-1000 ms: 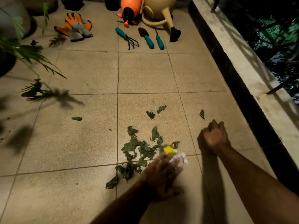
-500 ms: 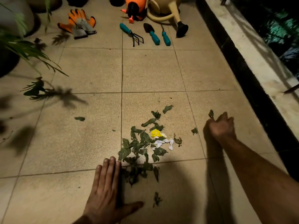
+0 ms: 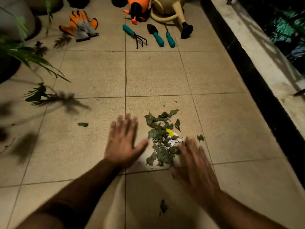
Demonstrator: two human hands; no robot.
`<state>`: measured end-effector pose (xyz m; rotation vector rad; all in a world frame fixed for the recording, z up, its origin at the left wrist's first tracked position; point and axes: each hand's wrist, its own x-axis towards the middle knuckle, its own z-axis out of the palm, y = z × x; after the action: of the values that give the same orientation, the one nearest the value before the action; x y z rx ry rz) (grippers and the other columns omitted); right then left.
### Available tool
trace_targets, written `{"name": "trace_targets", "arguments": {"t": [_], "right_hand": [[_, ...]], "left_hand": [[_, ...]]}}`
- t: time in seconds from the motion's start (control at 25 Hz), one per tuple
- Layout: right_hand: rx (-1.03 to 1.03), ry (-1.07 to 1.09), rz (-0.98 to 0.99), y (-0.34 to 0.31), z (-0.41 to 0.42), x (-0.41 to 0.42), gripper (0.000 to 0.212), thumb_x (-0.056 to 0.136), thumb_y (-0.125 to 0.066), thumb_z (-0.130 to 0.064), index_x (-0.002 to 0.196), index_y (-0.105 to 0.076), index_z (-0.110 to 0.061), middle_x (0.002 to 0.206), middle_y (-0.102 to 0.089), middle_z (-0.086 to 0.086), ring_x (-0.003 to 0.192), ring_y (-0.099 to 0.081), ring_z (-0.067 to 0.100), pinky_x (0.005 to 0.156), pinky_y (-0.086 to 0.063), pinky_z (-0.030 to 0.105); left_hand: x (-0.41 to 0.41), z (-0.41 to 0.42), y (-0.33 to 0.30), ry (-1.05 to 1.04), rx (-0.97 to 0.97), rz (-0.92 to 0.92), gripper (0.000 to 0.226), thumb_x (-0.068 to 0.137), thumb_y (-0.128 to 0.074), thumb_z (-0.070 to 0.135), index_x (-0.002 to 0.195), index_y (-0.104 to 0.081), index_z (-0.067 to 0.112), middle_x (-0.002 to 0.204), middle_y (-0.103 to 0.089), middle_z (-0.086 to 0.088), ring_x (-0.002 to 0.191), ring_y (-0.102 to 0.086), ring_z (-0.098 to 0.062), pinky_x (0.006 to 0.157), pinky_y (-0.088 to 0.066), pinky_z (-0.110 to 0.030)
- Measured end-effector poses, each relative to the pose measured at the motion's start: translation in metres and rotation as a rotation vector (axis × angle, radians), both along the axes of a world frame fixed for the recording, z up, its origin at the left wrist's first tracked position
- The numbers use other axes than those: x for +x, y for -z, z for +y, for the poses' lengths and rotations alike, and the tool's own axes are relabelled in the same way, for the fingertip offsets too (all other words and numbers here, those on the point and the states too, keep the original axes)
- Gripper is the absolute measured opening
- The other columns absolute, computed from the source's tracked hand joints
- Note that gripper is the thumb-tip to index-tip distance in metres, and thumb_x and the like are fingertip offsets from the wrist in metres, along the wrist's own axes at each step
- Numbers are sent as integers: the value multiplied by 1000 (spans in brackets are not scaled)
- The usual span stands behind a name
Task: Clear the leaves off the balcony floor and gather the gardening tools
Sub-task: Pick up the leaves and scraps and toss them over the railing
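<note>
Both hands are flat and released, fingers straight and spread, grasping nothing. The left hand (image 3: 123, 142) lies palm-down just left of the heap of torn green leaf pieces (image 3: 160, 138) on the beige tiled balcony floor (image 3: 92, 71). The right hand (image 3: 194, 164), blurred, covers the heap's lower right edge. A yellow scrap (image 3: 170, 132) and a white crumpled scrap (image 3: 175, 141) lie within the heap.

Stray pieces:
- one leaf fragment (image 3: 83, 124) well left of the left hand;
- one small leaf bit (image 3: 200, 138) just right of the heap;
- one dark leaf piece (image 3: 163, 207) between the forearms.

At the far end of the floor lie orange and grey work gloves (image 3: 80, 26), a teal-handled hand rake (image 3: 134, 35), a teal-handled trowel (image 3: 156, 36), a third teal-handled tool (image 3: 170, 39), an orange pressure sprayer (image 3: 137, 7) and a cream plastic watering can (image 3: 173, 12).
</note>
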<state>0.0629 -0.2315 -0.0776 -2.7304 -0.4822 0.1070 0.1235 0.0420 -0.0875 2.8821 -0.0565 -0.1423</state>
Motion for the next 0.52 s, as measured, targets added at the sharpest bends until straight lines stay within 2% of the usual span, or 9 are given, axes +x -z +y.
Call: {"name": "trace_targets", "arguments": {"t": [0.04,0.12,0.2,0.24,0.32,0.36,0.44,0.52], "right_hand": [[-100,-241,-75,14,-7,-34,73,99,-52,-55,159,-28,-20,167,-17,9,154,-18,30,123,-14,54],[-426,-667,-218,42,-18,-82,72,101,-46,-55,161,-19,-26,168,-16,6,152,-22,28,122,-8,54],[-614,-918,-286,56,-19,-84,72,103,-39,-53,161,-7,-27,169,-11,4,154,-18,25,120,-10,52],[-632,-953,-282,55,-12,-76,69,103,-39,-52,161,-8,-29,168,-14,3,153,-20,25,120,-15,53],[-442,-881,-290,51,8,-51,57,103,-42,-52,157,-27,-39,165,-26,2,150,-28,25,120,-21,56],[-374,-809,-278,51,17,-35,54,101,-43,-51,153,-34,-41,163,-30,2,150,-29,26,121,-20,56],[-366,-722,-309,38,29,3,51,100,-45,-50,149,-41,-38,162,-32,4,150,-29,28,120,-19,55],[-335,-637,-313,20,32,38,46,100,-44,-49,144,-49,-37,160,-36,4,148,-33,27,117,-27,55]], "left_hand": [[1,24,3,-93,21,0,92,91,-10,80,158,11,21,163,25,-9,149,27,-24,123,11,-48],[3,63,8,-346,5,78,99,85,-1,83,159,7,18,164,19,-17,151,21,-31,123,9,-49],[3,84,9,-520,-58,188,108,77,5,87,160,5,17,164,15,-21,151,17,-35,122,9,-50],[3,87,11,-532,-71,216,109,77,6,88,159,6,17,163,15,-22,151,16,-35,122,9,-49],[1,76,15,-430,-83,217,105,81,4,87,159,8,17,163,17,-22,151,18,-33,123,8,-49],[-1,63,16,-329,-87,201,100,84,3,85,159,7,20,163,18,-20,151,19,-31,123,7,-49],[-4,34,15,-89,-90,177,84,89,2,80,158,3,33,164,19,-12,151,22,-25,123,8,-48],[-2,18,9,73,-135,114,73,92,0,73,157,-9,41,167,9,-5,152,18,-19,123,9,-46]]}}
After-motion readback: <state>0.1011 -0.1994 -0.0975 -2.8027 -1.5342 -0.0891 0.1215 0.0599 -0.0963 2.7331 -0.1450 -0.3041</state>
